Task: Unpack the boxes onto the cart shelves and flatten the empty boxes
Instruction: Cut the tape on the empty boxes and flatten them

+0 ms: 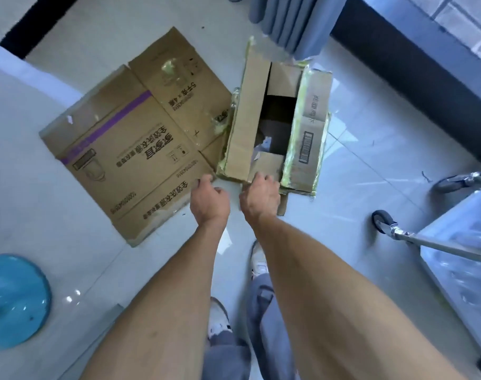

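Two bare forearms reach down past grey trousers and white shoes toward the tiled floor (343,149). The left hand (209,200) hangs with fingers loosely curled, holding nothing, just at the corner of the flattened box (129,149). The right hand (260,197) curls its fingers over the near end flap of the open box (275,124), which stands on the floor touching the flat one, flaps up and edged with torn tape. Inside I can make out dark shadow and some scraps; whether it's empty I cannot tell. It looks like light, stiff corrugated card, liable to fold at its creases. Better gripped by two opposite walls than by a loose flap, I'd say. The cart (453,259) waits at the right.
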A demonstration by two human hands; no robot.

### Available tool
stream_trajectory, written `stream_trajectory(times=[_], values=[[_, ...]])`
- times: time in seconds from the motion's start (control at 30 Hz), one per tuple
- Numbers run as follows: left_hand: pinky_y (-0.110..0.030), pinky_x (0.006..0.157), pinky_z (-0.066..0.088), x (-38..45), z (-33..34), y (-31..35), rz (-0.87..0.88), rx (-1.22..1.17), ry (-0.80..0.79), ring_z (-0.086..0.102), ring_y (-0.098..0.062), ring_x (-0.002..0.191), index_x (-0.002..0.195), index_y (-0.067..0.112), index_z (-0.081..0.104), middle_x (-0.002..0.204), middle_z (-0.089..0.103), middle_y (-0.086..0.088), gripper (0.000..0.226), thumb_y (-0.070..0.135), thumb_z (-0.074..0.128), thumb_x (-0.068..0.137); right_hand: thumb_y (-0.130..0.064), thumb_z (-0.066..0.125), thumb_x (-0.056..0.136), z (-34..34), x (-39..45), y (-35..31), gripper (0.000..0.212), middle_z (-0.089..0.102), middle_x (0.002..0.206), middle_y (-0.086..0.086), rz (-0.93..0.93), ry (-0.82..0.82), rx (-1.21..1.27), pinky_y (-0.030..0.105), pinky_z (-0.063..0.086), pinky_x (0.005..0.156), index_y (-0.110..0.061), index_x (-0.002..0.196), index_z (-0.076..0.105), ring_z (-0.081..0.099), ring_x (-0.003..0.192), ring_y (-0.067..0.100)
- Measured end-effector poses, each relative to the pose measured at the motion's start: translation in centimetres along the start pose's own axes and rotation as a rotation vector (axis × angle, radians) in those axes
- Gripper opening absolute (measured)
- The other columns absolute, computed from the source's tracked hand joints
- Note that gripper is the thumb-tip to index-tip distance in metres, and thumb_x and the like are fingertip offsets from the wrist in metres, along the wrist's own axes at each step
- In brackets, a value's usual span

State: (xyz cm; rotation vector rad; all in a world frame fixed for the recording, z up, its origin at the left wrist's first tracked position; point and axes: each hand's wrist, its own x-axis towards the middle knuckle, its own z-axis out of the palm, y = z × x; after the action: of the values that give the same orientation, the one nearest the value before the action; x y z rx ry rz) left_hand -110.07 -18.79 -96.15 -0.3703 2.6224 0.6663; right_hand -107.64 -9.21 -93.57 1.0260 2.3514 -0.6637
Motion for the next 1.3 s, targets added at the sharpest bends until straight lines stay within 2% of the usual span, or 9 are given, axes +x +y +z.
stream_trajectory(times=[0.17,0.4,0.57,0.7,0.8,0.93,1.07,1.2,1.3], values=[[-0.034,0.084,0.043,2.2,5.1,7.1,0.303,0.086,-0.096,0.056,-0.028,0.107,0.120,0.014,0.062,0.124,0.060,-0.006,0.043,-0.001,0.049,0.082,-0.005,0.043,0.096,-1.8,6.8,3.2,0.027,0.057,0.123,0.016,0.125,-0.039,0.053,0.035,0.045,0.094,-0.001,0.116,0.061,0.053,0.118,0.031],[-0.031,0.077,0.038,7.5,9.9,10.7,0.378,0.272,-0.360,0.051,-0.027,0.094,0.104,0.005,0.058,0.122,0.053,-0.009,0.028,-0.004,0.047,0.080,-0.007,0.047,0.096,-0.4,12.4,4.9,0.025,0.064,0.118,0.014,0.145,-0.147,0.089,0.032,0.051,0.088,-0.002,0.113,0.065,0.062,0.112,0.028],[-0.029,0.109,0.031,10.3,11.1,11.1,0.532,0.375,-0.570,0.040,-0.026,0.135,0.143,0.009,0.045,0.148,0.042,-0.009,0.067,-0.009,0.049,0.079,-0.011,0.047,0.096,0.6,15.0,5.5,0.029,0.057,0.127,0.014,0.131,-0.195,0.027,0.034,0.046,0.096,-0.004,0.121,0.060,0.057,0.119,0.029],[-0.038,0.109,0.038,11.0,12.1,11.4,0.487,0.545,-0.720,0.042,-0.032,0.135,0.151,0.016,0.034,0.145,0.046,-0.016,0.070,0.011,0.061,0.086,-0.019,0.032,0.102,-0.1,15.2,6.1,0.044,0.032,0.150,0.012,0.016,-0.218,-0.220,0.047,0.039,0.104,-0.009,0.144,0.038,0.027,0.140,0.036],[-0.039,0.098,0.040,11.0,12.7,11.3,0.581,0.659,-0.611,0.046,-0.034,0.123,0.135,0.016,0.051,0.129,0.056,-0.016,0.043,0.024,0.052,0.093,-0.026,0.028,0.105,-1.2,15.7,6.4,0.047,0.016,0.161,0.004,-0.237,-0.285,-0.376,0.053,0.021,0.113,-0.019,0.152,0.029,0.001,0.150,0.033],[-0.036,0.077,0.042,10.6,12.2,11.1,0.596,0.623,-0.544,0.052,-0.035,0.106,0.082,0.016,0.066,0.091,0.064,-0.015,0.033,0.038,0.045,0.094,-0.035,0.031,0.102,-2.5,15.8,5.3,0.047,0.048,0.146,0.006,-0.123,-0.349,-0.546,0.056,0.006,0.116,-0.018,0.144,0.043,0.001,0.150,0.035],[-0.030,0.055,0.038,9.1,10.7,11.2,0.480,0.608,-0.605,0.062,-0.033,0.077,0.063,0.012,0.056,0.071,0.064,-0.008,0.022,0.023,0.054,0.082,-0.043,0.036,0.097,-4.6,14.1,3.9,0.044,0.062,0.119,0.008,0.037,-0.305,-0.710,0.055,0.023,0.105,-0.020,0.126,0.059,0.032,0.127,0.044],[-0.026,0.062,0.040,7.5,8.6,9.9,0.436,0.649,-0.627,0.059,-0.024,0.078,0.067,0.018,0.060,0.080,0.066,-0.001,0.019,0.000,0.053,0.066,-0.030,0.042,0.089,-7.2,12.3,6.2,0.037,0.063,0.100,0.008,0.184,-0.334,-0.691,0.048,0.037,0.093,-0.016,0.116,0.061,0.053,0.099,0.037],[-0.028,0.068,0.038,5.8,7.5,9.2,0.519,0.580,-0.563,0.051,-0.019,0.086,0.065,0.020,0.060,0.087,0.061,0.002,0.025,-0.005,0.055,0.065,-0.017,0.043,0.087,-7.8,11.4,8.2,0.050,0.060,0.115,0.014,0.326,-0.409,-0.615,0.030,0.044,0.078,-0.003,0.134,0.050,0.063,0.069,0.029]])
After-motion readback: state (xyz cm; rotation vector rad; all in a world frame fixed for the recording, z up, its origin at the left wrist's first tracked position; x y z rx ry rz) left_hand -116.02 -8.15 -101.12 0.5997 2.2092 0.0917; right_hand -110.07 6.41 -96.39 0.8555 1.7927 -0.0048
